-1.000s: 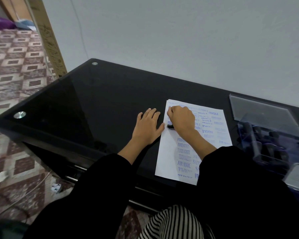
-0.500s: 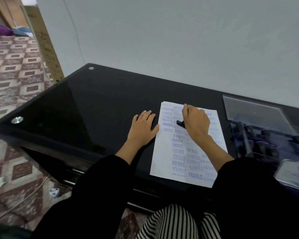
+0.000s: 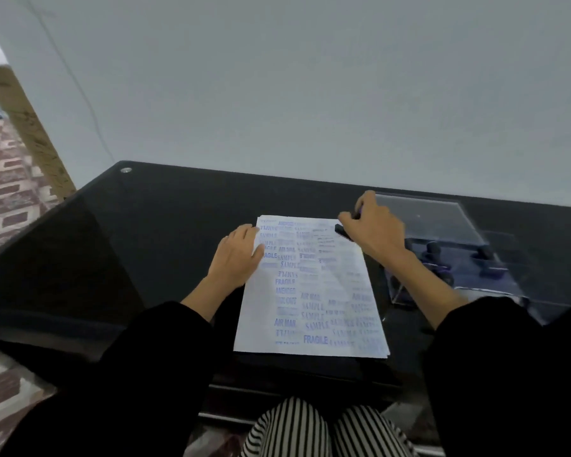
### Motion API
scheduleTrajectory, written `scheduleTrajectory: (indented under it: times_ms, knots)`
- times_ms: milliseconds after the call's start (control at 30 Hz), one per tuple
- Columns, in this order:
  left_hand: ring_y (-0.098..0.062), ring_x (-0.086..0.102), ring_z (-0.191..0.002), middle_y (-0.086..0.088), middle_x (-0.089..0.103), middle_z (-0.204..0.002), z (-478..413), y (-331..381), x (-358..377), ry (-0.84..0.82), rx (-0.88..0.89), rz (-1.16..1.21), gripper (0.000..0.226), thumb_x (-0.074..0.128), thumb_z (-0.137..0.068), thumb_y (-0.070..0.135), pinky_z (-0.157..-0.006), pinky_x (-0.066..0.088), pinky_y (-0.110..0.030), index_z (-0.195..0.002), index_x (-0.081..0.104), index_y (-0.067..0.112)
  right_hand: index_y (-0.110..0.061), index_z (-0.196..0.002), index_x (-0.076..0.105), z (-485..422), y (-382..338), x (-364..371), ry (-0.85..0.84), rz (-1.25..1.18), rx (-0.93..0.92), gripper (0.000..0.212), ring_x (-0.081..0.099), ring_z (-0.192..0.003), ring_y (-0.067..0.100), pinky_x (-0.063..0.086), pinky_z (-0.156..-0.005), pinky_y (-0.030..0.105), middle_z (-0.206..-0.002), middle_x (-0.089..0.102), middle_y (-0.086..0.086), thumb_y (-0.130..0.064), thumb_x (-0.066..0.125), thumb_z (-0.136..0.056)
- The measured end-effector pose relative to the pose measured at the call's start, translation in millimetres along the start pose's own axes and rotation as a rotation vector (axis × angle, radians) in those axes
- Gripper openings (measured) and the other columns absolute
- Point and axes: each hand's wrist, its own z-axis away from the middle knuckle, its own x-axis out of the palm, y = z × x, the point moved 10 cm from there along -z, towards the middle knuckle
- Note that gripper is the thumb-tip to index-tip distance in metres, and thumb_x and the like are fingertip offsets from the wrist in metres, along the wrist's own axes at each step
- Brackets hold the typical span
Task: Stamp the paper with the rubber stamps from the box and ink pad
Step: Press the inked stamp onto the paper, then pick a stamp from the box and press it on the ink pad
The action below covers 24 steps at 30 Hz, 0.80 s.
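White paper sheet (image 3: 314,291) covered w/ blue stamped words (SAMPLE, FRAGILE, AIR MAIL) lies flat on the black glass tabletop (image 3: 165,232), right in front of you, long side running away from you. Your left hand (image 3: 236,258) rests flat & spread on the sheet's left edge near the far corner, fingers partly on the paper, gripping nothing. Your right hand (image 3: 374,230) is curled closed around a small black rubber stamp (image 3: 343,231); the stamp's dark base pokes out below your fingers over the sheet's far right corner; can't tell if it touches the paper, pic is blurred there. Just right of the sheet sits the clear plastic box (image 3: 449,275) w/ more dark-handled stamps (image 3: 434,250) inside, its clear lid (image 3: 426,219) lying beyond it. Ink pad not made out
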Motion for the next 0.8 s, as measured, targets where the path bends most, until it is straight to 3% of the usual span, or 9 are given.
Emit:
scheduleTrajectory:
  times_ms: [167,300,500,600,667,800]
  knots:
    - [-0.019,0.041,-0.13,-0.003,0.039,-0.145,-16,88,-12,-0.023,0.132,0.058,0.042,0.037,-0.1,0.027,-0.107,0.033,-0.03,-0.139,0.037,0.013,-0.007,-0.103,0.026,-12,35,-50,-0.182,0.04,-0.008,0.026,0.047,-0.068,0.024,0.033,-0.057,0.031,-0.069,0.046,0.002,-0.024,0.044,-0.094]
    - [-0.02,0.041,-0.131,-0.003,0.039,-0.145,-26,165,-16,-0.005,0.259,0.086,0.042,0.038,-0.099,0.028,-0.107,0.033,-0.03,-0.138,0.039,0.013,0.004,-0.123,0.024,-23,78,-80,-0.307,0.076,0.042,0.039,0.05,-0.084,0.028,0.038,-0.07,0.036,-0.104,0.056,0.024,-0.02,0.042,-0.098]
    - [-0.021,0.044,-0.126,-0.007,0.045,-0.14,-39,254,3,-0.062,0.444,0.102,0.041,0.039,-0.098,0.026,-0.105,0.035,-0.032,-0.135,0.042,0.008,-0.006,-0.106,0.05,-33,133,-126,-0.214,0.084,0.091,0.027,0.058,-0.099,0.031,0.043,-0.071,0.033,-0.109,0.061,0.016,-0.026,0.058,-0.091]
    - [-0.022,0.041,-0.129,-0.007,0.043,-0.141,-44,286,20,-0.097,0.508,0.101,0.041,0.04,-0.098,0.025,-0.106,0.03,-0.03,-0.135,0.042,0.008,-0.006,-0.103,0.061,-39,158,-132,-0.187,0.134,0.079,0.027,0.056,-0.093,0.025,0.042,-0.078,0.033,-0.113,0.062,0.014,-0.028,0.061,-0.089]
    - [-0.022,0.039,-0.131,-0.008,0.041,-0.142,-46,303,34,-0.127,0.542,0.08,0.042,0.04,-0.098,0.026,-0.108,0.029,-0.03,-0.136,0.04,0.008,-0.009,-0.107,0.061,-40,179,-122,-0.245,0.174,0.114,0.029,0.054,-0.089,0.021,0.042,-0.08,0.032,-0.115,0.062,0.013,-0.032,0.059,-0.09]
    - [-0.022,0.024,-0.141,-0.01,0.027,-0.153,-53,321,66,-0.188,0.567,0.012,0.05,0.039,-0.098,0.03,-0.116,0.021,-0.035,-0.142,0.032,0.008,-0.006,-0.123,0.043,-39,211,-87,-0.388,0.305,0.187,0.051,0.054,-0.11,0.03,0.043,-0.088,0.039,-0.125,0.054,0.015,-0.04,0.058,-0.089]
